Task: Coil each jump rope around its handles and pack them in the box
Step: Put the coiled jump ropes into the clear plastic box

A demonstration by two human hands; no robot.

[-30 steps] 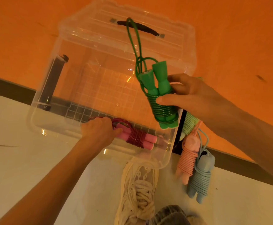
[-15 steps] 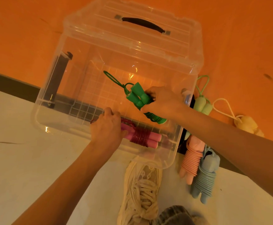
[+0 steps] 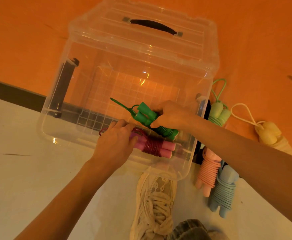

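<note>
**Putting the green rope in the box**

Holding the pink jump rope [image 3: 156, 147] still, the left hand [image 3: 114, 144] has its fingers curled round one end, low in the clear box [image 3: 55, 108]. Just beside it, the right hand [image 3: 172, 116] pinches the green jump rope [image 3: 150, 116]. It is best to lay it flat next to the pink one, loop tucked in. Outside on the right wait the light green rope [image 3: 219, 115], peach rope [image 3: 208, 170], blue rope [image 3: 224, 189] and yellow rope [image 3: 268, 132]. A shoe [image 3: 154, 205] sits close below.

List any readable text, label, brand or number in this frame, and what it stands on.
None can be read. The clear box, its lid, the green rope in the right hand, the pink rope under the left hand and the shoe show no lettering.
</note>
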